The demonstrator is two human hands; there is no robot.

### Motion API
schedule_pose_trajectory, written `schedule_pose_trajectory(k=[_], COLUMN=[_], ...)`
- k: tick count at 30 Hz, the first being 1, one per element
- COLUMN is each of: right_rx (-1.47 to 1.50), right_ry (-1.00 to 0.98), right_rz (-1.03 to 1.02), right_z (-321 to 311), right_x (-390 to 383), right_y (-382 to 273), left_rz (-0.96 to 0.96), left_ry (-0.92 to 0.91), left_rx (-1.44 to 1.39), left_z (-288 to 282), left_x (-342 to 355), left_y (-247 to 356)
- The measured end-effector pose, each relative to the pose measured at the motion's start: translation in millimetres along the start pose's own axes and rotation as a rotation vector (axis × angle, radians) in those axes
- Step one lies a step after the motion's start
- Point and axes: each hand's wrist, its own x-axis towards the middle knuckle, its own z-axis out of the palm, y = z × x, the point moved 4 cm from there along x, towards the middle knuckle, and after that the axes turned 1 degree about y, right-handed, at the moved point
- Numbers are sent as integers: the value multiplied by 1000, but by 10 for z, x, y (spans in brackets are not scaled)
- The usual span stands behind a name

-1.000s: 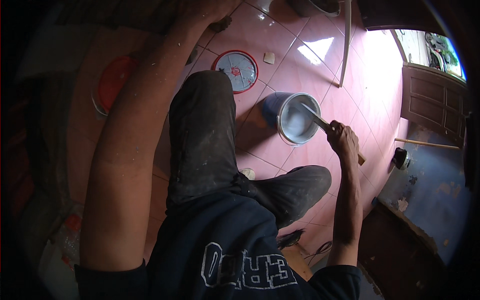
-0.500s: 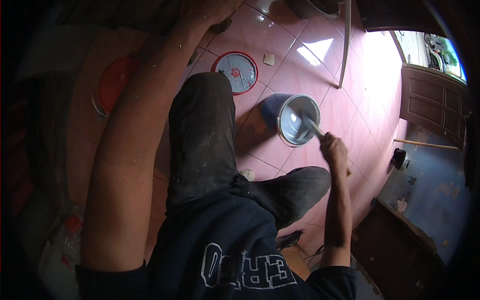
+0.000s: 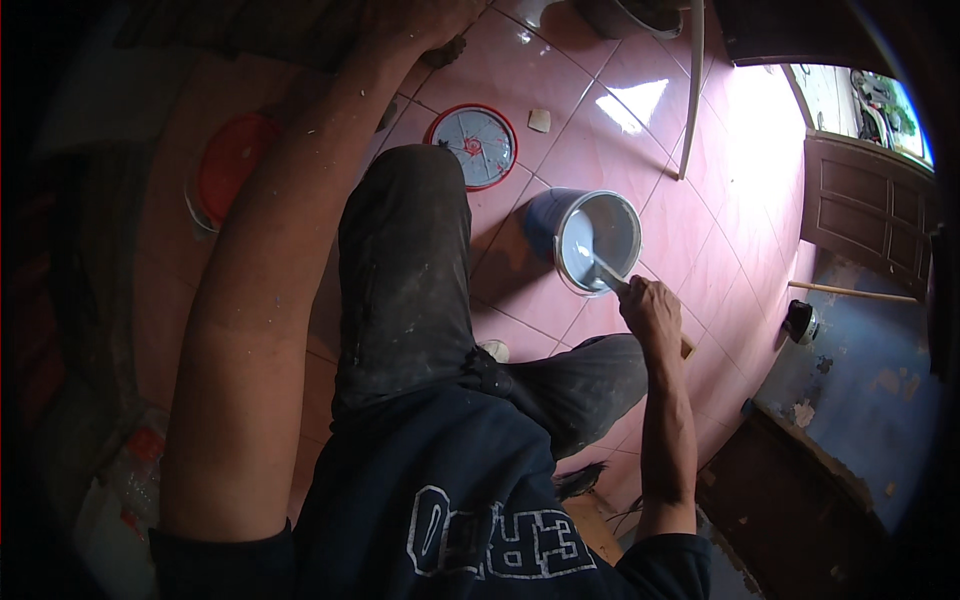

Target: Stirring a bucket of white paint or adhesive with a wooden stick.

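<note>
1. Clearly grips a slim wooden stick (image 3: 609, 273) with the right hand (image 3: 652, 308), clamped around it part-way along, just beyond the near right edge of a bucket (image 3: 545, 218).
2. Points the stick's far end leftward and down into the bucket, reaching the pale blue-grey liquid (image 3: 577, 240); cannot see how deep.
3. Runs the stick's long axis slantwise from far left to near right, across the bucket's near right rim, with the butt end showing past the right hand.
4. Has the bucket standing on glossy pink tiles (image 3: 565, 75), beyond the bent knees: round mouth turned up, bluish outer wall, greyish inner wall, wet sheen on the liquid.
5. Stretches the left hand (image 3: 440, 18) toward the far left, cut by the upper edge and dim; can't make out whether apart or clamped on something.
6. Shows, to the far left of the bucket, a flat round lid (image 3: 470, 147), grey and ribbed, red at the rim and smeared red in the middle; just right of that, a small pale squarish scrap (image 3: 539, 121).
7. Wears dark cloth trousers (image 3: 400, 260), matt and dusty, flecked with pale specks.
8. Shows, farther right, a panelled brown door (image 3: 870, 195) and a blue wall (image 3: 860, 350) with flaking patches.
</note>
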Motion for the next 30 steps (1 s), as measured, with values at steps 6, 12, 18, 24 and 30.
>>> schedule_pose_trajectory(k=[6,12,18,24,30], right_rx=[64,13,44,230,238], right_ry=[-78,-30,12,-150,-99], right_rz=[164,-35,80,46,257], right_z=[-603,-31,-372,267,135], right_x=[206,31,182,23,70], right_y=[170,-20,289,275,542], left_rz=[-12,23,12,21,43], left_ry=[36,36,74,69,101], left_rx=[6,14,-6,5,-2], left_z=[-49,-88,-40,-16,-7], left_x=[-30,-38,-27,-40,-19], left_y=[-82,-37,-84,-70,-58])
